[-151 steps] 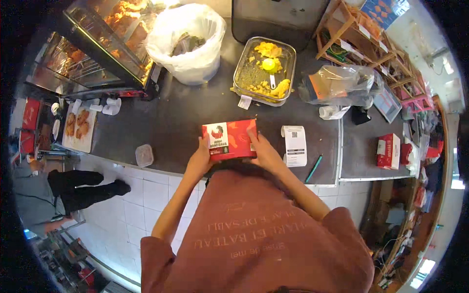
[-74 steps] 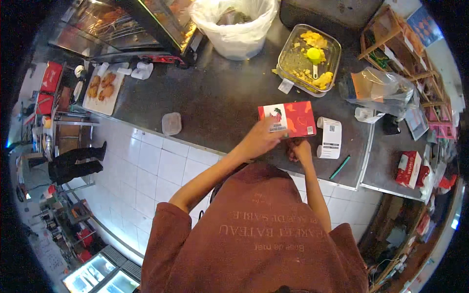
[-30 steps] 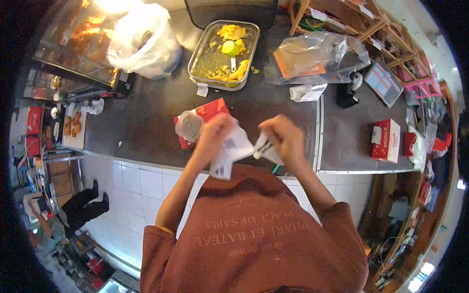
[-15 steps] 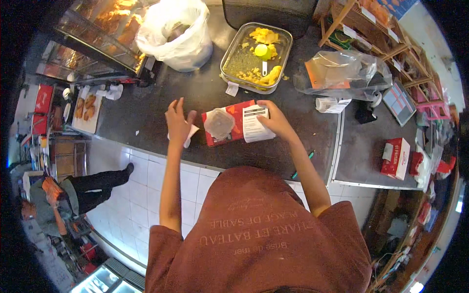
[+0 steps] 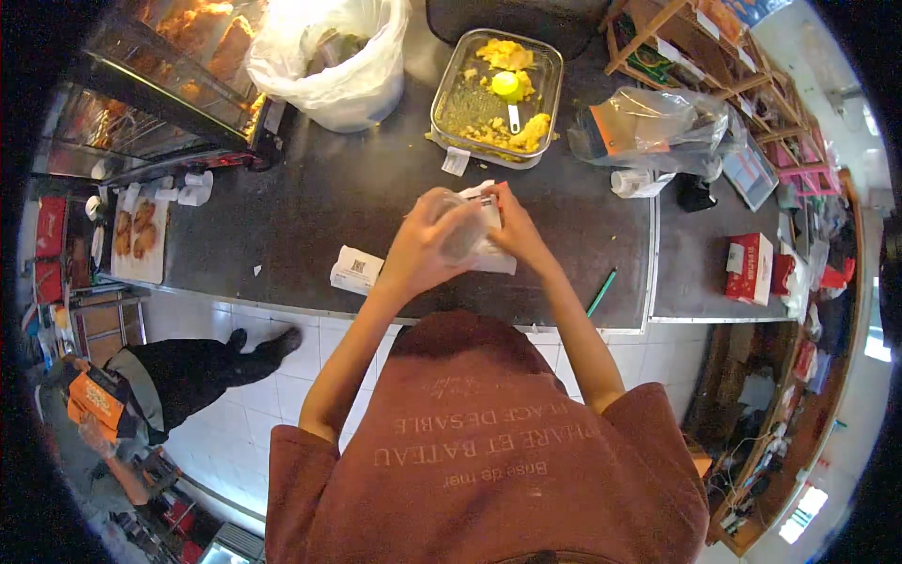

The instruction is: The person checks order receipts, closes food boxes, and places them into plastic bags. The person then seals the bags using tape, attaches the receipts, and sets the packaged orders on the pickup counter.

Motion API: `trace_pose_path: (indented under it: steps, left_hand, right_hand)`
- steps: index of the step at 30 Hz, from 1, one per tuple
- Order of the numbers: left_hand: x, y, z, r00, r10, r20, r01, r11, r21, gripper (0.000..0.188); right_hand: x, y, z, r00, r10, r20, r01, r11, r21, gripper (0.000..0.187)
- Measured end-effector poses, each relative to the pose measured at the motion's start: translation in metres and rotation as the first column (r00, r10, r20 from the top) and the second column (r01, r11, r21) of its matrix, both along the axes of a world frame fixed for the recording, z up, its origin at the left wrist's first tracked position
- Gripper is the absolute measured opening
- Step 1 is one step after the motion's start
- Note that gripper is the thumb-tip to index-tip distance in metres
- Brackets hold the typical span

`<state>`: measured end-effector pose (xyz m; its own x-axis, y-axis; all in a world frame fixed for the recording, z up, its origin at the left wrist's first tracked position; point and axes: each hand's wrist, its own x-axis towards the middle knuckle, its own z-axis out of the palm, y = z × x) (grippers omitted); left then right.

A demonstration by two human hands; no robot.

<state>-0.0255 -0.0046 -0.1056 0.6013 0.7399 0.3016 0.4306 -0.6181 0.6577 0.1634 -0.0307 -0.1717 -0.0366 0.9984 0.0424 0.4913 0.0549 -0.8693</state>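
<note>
Up close, the left hand (image 5: 425, 246) curls around a clear plastic tub (image 5: 462, 231), while the right hand (image 5: 515, 228) bends narrowly onto a white paper slip (image 5: 497, 260) right beside it. Another slip (image 5: 357, 270) lies leftward on the tabletop (image 5: 301, 226), a green pen (image 5: 602, 291) rightward. Beyond stand a food tray (image 5: 460, 99) and a bag-lined bucket (image 5: 362, 101).

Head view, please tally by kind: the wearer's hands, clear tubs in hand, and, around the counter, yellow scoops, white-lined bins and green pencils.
Left hand and right hand: 2
Clear plastic tub: 1
Yellow scoop: 1
White-lined bin: 1
Green pencil: 1
Total: 6
</note>
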Motion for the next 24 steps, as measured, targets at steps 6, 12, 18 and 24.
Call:
trace_pose_path:
  steps: [6,12,18,24]
  left_hand:
    - [-0.010,-0.005,-0.017,0.962,-0.082,-0.259,0.088,0.996,0.011,0.091]
    - [-0.099,0.032,0.000,0.723,0.558,0.407,-0.473,0.830,-0.297,0.032]
    - [-0.101,0.045,0.008,0.784,0.545,0.298,-0.447,0.828,-0.338,0.028]
    - [-0.087,0.013,-0.042,0.810,0.568,0.146,-0.223,0.529,-0.818,0.048]
  right_hand:
    - [0.018,-0.031,0.034,0.813,-0.580,-0.042,0.571,0.783,0.248,0.016]
    - [-0.140,-0.049,0.044,0.752,0.627,-0.202,-0.600,0.779,0.182,0.032]
    - [-0.212,-0.013,-0.026,0.733,0.315,0.603,-0.424,0.905,0.043,0.031]
    - [-0.089,-0.076,0.057,1.000,-0.024,-0.005,0.024,0.989,0.143,0.019]
